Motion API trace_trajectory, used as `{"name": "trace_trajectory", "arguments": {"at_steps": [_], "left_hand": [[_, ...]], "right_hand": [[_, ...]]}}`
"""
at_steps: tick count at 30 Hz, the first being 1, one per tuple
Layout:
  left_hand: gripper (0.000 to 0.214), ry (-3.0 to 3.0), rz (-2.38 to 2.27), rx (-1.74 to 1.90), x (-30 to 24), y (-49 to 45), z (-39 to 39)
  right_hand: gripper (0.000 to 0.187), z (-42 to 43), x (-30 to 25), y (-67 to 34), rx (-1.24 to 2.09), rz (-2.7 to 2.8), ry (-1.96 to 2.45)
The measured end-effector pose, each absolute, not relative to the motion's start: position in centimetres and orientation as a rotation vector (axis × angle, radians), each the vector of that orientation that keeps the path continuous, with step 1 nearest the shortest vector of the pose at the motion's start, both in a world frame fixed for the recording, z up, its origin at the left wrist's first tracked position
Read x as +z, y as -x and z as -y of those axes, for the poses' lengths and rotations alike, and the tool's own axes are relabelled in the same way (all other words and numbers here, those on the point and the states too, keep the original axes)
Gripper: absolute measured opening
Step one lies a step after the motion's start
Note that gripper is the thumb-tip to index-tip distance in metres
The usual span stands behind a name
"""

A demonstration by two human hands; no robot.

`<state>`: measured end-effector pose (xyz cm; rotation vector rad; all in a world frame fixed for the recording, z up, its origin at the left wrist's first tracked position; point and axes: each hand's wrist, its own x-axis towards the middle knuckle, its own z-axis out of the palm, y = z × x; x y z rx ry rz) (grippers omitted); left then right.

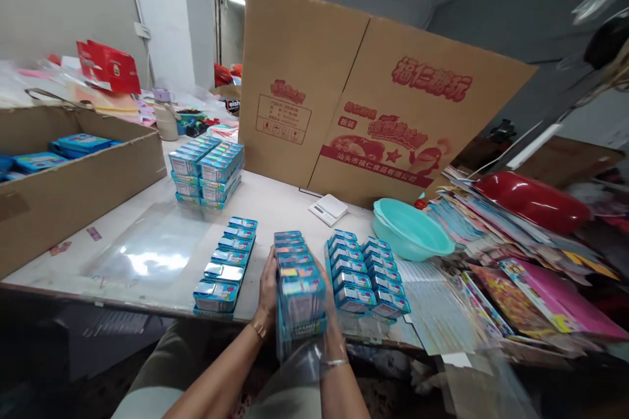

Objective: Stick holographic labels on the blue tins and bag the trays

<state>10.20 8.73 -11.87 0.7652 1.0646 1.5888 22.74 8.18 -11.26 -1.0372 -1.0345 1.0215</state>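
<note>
A two-layer row of small blue boxes (295,268) with printed labels stands between my hands at the table's front edge. My left hand (268,281) presses along its left side and my right hand (328,294) along its right side, so the row is gripped from both sides. Clear plastic film (299,366) hangs from the near end of the row. Left of my hands lies another row of blue boxes (228,258). To the right stand two more rows of blue boxes (351,275), side by side. My right fingers are partly hidden.
Stacked blue boxes (206,170) stand farther back. A cardboard carton (73,177) with blue packs is at left; clear plastic sheets (147,249) lie near it. Behind are a large carton panel (304,46), white scale (328,209) and teal basin (413,229). Colourful printed packaging (531,294) fills the right.
</note>
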Motion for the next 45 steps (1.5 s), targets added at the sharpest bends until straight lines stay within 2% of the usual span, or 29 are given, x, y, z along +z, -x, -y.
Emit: {"name": "trace_trajectory", "arguments": {"at_steps": [8, 16, 19, 35, 45], "left_hand": [[0.047, -0.802, -1.104, 1.561, -13.8, -9.1, -11.9], [0.048, -0.797, -1.159, 1.519, -13.1, -10.0, -14.9], [0.054, -0.766, -1.226, 1.533, -12.9, -10.1, -15.9], [0.067, -0.815, -1.254, 1.550, -13.5, -10.8, -18.0], [0.065, -0.796, -1.314, 1.546, -13.8, -10.8, -18.1]], "right_hand": [[0.067, -9.2, -14.3, -23.0, 1.128, 0.857, 1.057], [0.042, -14.5, -13.2, -22.5, 1.133, 0.915, 1.103], [0.038, -15.2, -13.3, -22.4, 1.109, 0.918, 1.124], [0.047, -16.9, -13.5, -22.6, 1.125, 0.958, 1.129], [0.045, -16.7, -13.8, -23.6, 1.161, 0.892, 1.188]]}}
